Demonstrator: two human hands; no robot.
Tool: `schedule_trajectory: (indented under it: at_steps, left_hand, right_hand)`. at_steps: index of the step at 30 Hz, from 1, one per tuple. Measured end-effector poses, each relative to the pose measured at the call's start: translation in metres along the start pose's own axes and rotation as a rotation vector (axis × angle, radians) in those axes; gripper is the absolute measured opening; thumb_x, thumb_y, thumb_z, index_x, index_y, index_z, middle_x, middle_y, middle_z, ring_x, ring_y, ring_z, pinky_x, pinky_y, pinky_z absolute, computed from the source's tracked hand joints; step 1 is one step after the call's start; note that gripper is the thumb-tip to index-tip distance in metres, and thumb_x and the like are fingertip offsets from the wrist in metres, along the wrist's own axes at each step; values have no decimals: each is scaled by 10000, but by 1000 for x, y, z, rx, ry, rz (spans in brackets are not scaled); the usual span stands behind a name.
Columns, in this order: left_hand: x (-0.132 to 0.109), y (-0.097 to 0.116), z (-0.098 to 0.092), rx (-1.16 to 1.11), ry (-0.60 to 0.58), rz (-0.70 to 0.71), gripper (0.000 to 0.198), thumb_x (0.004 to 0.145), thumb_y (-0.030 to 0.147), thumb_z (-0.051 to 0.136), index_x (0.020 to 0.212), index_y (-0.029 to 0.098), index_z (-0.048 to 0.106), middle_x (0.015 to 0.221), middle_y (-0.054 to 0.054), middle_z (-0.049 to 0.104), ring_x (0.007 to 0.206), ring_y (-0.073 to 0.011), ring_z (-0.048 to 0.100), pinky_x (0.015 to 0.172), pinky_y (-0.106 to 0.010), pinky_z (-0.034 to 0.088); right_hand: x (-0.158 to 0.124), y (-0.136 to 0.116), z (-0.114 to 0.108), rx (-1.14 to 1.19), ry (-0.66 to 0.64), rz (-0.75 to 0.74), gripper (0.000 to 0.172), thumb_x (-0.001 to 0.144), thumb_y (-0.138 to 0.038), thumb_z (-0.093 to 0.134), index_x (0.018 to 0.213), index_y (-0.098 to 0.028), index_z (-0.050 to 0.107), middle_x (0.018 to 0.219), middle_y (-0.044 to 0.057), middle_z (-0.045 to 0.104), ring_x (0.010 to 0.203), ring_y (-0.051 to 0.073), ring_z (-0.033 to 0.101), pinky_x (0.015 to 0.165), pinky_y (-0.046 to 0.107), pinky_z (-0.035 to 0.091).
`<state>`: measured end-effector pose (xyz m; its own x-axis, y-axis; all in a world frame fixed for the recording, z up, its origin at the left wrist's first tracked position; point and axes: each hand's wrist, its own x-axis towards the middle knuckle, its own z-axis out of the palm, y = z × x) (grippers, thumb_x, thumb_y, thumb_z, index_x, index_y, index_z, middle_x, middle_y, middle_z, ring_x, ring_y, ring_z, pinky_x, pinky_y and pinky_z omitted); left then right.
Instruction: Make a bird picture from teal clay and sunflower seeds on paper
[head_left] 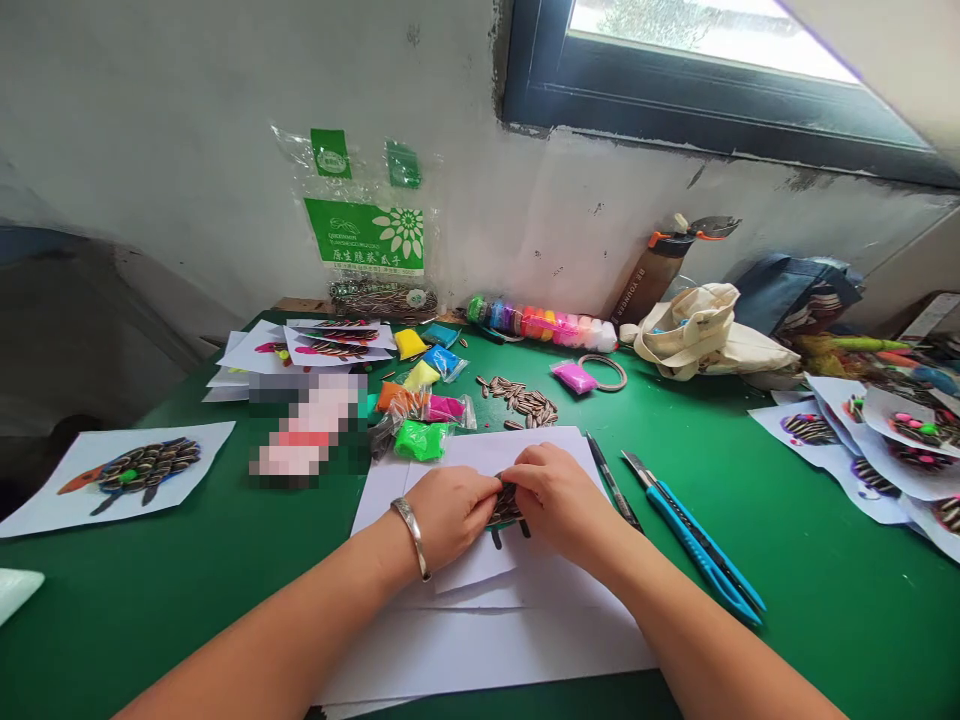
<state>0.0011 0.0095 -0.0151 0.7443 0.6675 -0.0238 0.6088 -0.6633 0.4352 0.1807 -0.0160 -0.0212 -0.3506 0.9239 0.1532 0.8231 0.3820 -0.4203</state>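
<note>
A sunflower-seed animal picture [505, 507] with two dark legs lies on a small white sheet [469, 570], over larger white paper [480, 650]. My left hand [454, 515], a silver bangle on its wrist, is closed with its fingertips at the figure's left edge. Bent over the figure from the right, my right hand [559, 500] is closed too, its thumb and fingers pressed down at the top and right edge. The two hands' fingertips meet there and hide much of the figure. Whatever is pinched between the right fingers is hidden. Loose sunflower seeds [525, 400] lie just beyond the paper.
Right of the paper lie a pen [611, 480] and a blue utility knife [697, 540]. Bagged clay packets [420, 440] sit behind the left hand. Finished seed pictures lie left [142, 470] and right [810, 430]. A seed bag [367, 235] and a bottle [652, 275] stand against the wall.
</note>
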Motion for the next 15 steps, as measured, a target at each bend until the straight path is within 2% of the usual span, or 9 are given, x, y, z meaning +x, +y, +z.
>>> schedule_trajectory:
  at_steps: [7,15]
  left_hand:
    - [4,1,4,-2,26,-4,195,881,166,383,783,193,549,722,-1,617,654,-153,543,582,-259,349]
    - [4,0,2,-24,19,-30,195,889,185,368,856,201,560,755,-4,635,672,-160,563,595,-263,371]
  right_hand:
    - [1,2,2,-32,-6,-1,279,721,-17,480,704,-186,701,728,42,626,742,158,515,696,261,358]
    - [0,-1,-2,-5,-42,19,309,739,-19,476,769,-204,722,746,33,633,763,155,522,708,257,360]
